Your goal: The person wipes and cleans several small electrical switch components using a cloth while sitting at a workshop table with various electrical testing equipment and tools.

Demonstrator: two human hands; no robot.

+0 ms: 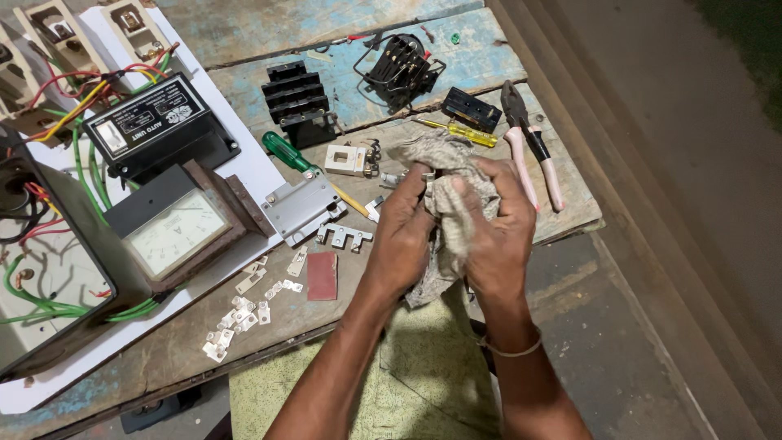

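Both hands are bunched around a dirty grey rag (444, 159) above the front edge of a worn wooden table (244, 33). My left hand (403, 232) grips the rag from the left, fingers curled into the cloth. From the right, my right hand (497, 232) closes on it, thumb pressed into the folds. A small metal part seems to poke out of the cloth at the left hand's fingertips, mostly hidden. Directly left of the hands lie a grey metal bracket (303, 208) and a small pronged metal strip (344, 236).
Pliers with pink handles (529, 147) and a yellow tester screwdriver (464, 133) lie right of the rag, a green-handled screwdriver (287, 151) to the left. A white board (252, 163) carries an analogue meter (175, 228), a black unit (155, 122) and coloured wires. Several small metal contacts (236, 318) and a red-brown sandpaper piece (322, 275) lie near the front edge.
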